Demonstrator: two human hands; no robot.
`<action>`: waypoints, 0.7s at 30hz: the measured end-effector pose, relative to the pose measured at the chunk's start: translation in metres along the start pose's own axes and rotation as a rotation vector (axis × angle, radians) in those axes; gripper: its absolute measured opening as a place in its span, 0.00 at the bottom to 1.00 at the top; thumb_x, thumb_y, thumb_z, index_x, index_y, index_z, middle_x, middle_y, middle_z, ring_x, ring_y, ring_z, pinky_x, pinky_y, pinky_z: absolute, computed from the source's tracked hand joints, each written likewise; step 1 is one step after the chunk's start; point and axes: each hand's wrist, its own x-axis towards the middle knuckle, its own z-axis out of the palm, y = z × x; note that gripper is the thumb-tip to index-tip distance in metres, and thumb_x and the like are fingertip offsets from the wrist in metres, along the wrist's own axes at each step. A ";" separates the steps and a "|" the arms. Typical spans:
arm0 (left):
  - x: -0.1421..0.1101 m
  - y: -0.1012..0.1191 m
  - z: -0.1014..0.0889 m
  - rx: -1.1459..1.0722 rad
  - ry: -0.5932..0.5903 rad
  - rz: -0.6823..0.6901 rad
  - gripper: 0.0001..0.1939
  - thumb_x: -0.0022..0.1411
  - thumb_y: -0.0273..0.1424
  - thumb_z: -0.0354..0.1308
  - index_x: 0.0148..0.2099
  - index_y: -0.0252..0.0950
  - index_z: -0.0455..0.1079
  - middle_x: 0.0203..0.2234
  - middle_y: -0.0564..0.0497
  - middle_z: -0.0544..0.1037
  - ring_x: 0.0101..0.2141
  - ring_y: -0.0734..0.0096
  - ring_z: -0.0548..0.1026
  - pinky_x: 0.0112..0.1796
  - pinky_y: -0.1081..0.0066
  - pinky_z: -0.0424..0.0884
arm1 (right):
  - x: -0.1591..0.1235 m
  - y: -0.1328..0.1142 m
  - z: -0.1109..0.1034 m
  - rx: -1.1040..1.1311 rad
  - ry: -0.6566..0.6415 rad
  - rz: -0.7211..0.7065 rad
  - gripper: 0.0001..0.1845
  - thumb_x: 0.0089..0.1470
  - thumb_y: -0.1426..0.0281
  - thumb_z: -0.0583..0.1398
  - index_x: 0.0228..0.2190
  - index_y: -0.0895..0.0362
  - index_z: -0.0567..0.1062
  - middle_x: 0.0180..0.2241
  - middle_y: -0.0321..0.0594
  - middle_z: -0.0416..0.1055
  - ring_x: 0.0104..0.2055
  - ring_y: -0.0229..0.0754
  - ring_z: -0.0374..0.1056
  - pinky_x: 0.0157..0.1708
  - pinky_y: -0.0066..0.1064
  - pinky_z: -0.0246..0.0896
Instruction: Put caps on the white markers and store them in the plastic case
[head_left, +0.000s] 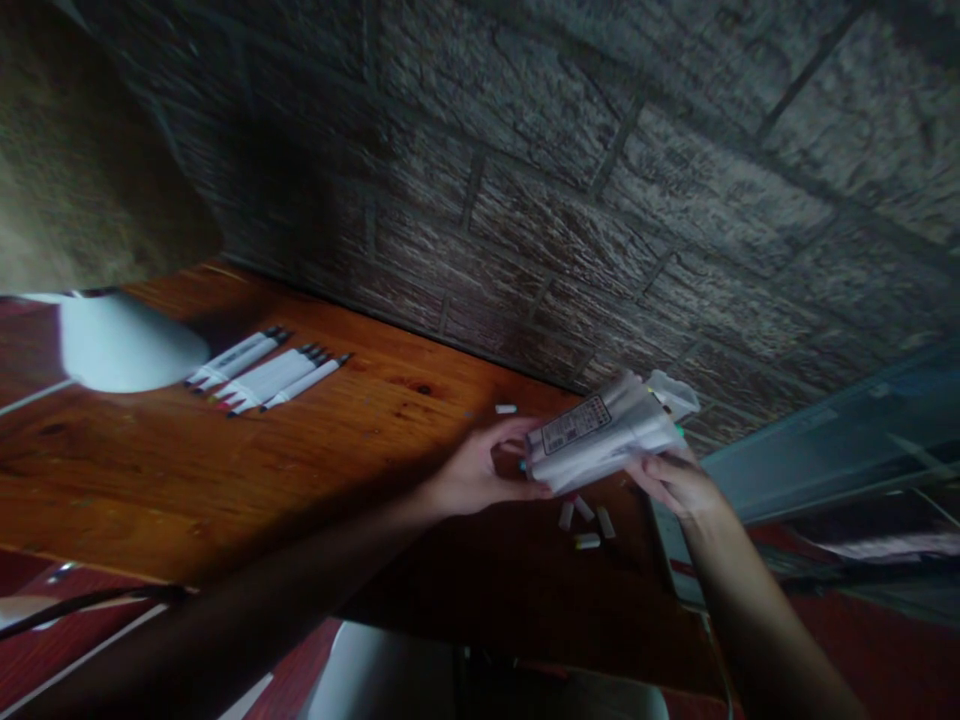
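Note:
Between my hands is a clear plastic pack of markers point(604, 445), held tilted above the table, with a printed label on its upper side. My left hand point(476, 470) grips its left end, thumb and fingers on either side. My right hand point(679, 482) holds the other end from beneath. Clear crumpled plastic point(675, 395) sticks up at the far right end, where small bits of colour show. Below the pack lie several small light marker caps point(585, 520). One more white cap point(506, 408) rests near the wall.
A row of white markers point(274, 378) lies on the wooden table point(405, 440) at left, beside a white lamp base point(127, 340) under a large shade point(90, 150). A brick wall point(525, 200) borders the back. To the right is a bluish glassy panel point(825, 430).

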 end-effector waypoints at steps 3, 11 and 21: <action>-0.001 0.000 -0.001 0.177 0.020 0.086 0.39 0.47 0.31 0.75 0.61 0.38 0.67 0.56 0.40 0.74 0.46 0.61 0.78 0.49 0.59 0.76 | -0.009 -0.003 0.004 -0.074 -0.026 0.004 0.26 0.31 0.60 0.75 0.36 0.47 0.78 0.33 0.36 0.79 0.36 0.49 0.75 0.46 0.46 0.72; -0.007 0.009 -0.002 0.562 0.073 0.242 0.40 0.48 0.40 0.74 0.62 0.38 0.66 0.54 0.41 0.77 0.42 0.62 0.81 0.50 0.61 0.77 | -0.019 0.002 -0.006 -0.116 -0.113 -0.025 0.23 0.33 0.63 0.75 0.37 0.46 0.80 0.39 0.36 0.81 0.41 0.50 0.76 0.49 0.48 0.72; 0.001 -0.001 -0.002 0.522 0.210 0.175 0.35 0.59 0.37 0.67 0.65 0.38 0.59 0.58 0.39 0.73 0.52 0.58 0.76 0.51 0.60 0.76 | 0.017 -0.034 0.010 -0.261 0.191 -0.174 0.24 0.42 0.59 0.72 0.41 0.48 0.74 0.42 0.38 0.78 0.43 0.48 0.75 0.52 0.46 0.69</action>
